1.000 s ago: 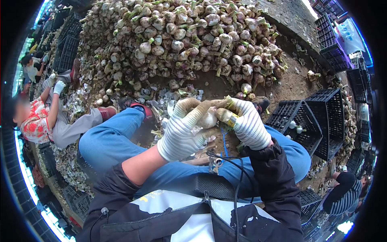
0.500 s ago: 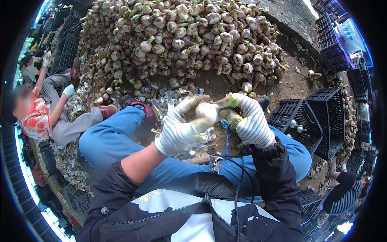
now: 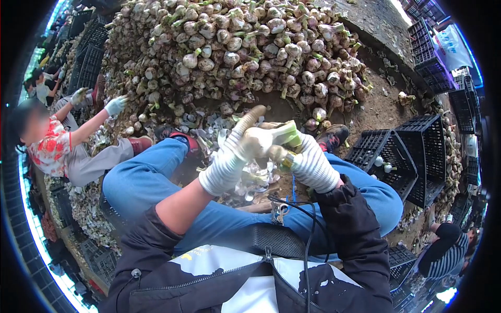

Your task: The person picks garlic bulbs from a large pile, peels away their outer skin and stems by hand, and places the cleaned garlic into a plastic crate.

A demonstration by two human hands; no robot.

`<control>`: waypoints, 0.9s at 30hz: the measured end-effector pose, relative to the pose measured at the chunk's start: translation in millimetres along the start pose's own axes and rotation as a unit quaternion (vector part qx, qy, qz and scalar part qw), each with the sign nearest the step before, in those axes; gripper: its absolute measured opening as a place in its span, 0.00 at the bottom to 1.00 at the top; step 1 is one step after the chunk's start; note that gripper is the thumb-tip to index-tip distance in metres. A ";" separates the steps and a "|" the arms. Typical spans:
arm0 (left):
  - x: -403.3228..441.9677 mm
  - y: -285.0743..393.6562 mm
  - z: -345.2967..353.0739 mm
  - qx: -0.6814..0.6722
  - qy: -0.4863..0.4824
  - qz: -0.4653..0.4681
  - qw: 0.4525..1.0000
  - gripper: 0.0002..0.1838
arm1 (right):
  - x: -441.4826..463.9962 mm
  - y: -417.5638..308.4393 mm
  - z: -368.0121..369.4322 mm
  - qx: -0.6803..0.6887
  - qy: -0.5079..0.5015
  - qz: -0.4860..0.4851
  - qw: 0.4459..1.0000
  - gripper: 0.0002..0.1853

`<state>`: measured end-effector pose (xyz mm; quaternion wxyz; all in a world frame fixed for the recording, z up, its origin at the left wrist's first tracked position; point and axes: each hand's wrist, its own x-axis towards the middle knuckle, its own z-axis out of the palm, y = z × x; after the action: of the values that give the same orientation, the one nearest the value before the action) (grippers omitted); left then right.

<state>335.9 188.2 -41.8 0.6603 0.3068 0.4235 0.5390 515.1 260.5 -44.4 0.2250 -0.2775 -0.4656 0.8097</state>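
Observation:
Between my gloved hands is a pale garlic bulb (image 3: 257, 142), its green stem (image 3: 284, 133) pointing right. My left hand (image 3: 229, 156) grips the bulb, with one finger stretched up and away. At the stem's end, my right hand (image 3: 313, 164) is closed, with a yellowish band at its thumb; whether its fingers pinch the stem or a small tool is hard to make out. Loose garlic skins (image 3: 255, 180) lie below the hands. Beyond them rises a large heap of garlic bulbs (image 3: 235, 57) with stems.
Black crates (image 3: 383, 156) stand at the right, one holding a few white bulbs. More crates (image 3: 430, 57) are at the upper right. A co-worker in a red-and-white top (image 3: 49, 148) sits at the left, arms stretched toward the heap. Another person (image 3: 446, 250) is at the lower right.
The bulb has moved slightly left and now looks paler, with its green stem more exposed. My left forefinger has lifted. My right hand has lowered a little. The co-worker's arms have swung toward the heap.

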 end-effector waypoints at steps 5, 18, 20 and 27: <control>3.8 -22.5 -6.2 0.280 0.086 0.184 0.938 0.45 | 0.9 5.3 0.1 0.062 0.075 -0.022 0.995 0.18; 12.5 -0.2 -17.7 -0.291 -0.146 -0.135 0.936 0.36 | -3.6 -4.7 -15.5 -0.275 0.104 -0.170 0.941 0.08; 15.7 -18.8 -18.6 -0.081 -0.042 -0.036 0.995 0.36 | -3.8 -3.4 -5.7 -0.206 0.118 -0.154 0.959 0.08; 7.0 -3.7 -16.0 0.029 0.075 -0.054 0.995 0.35 | -3.1 -3.0 -3.2 -0.346 0.109 -0.188 0.913 0.09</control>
<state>323.8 193.3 -53.9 0.6453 0.2611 0.5034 0.5118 519.9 262.0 -42.4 0.3125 -0.3314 -0.7329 0.5054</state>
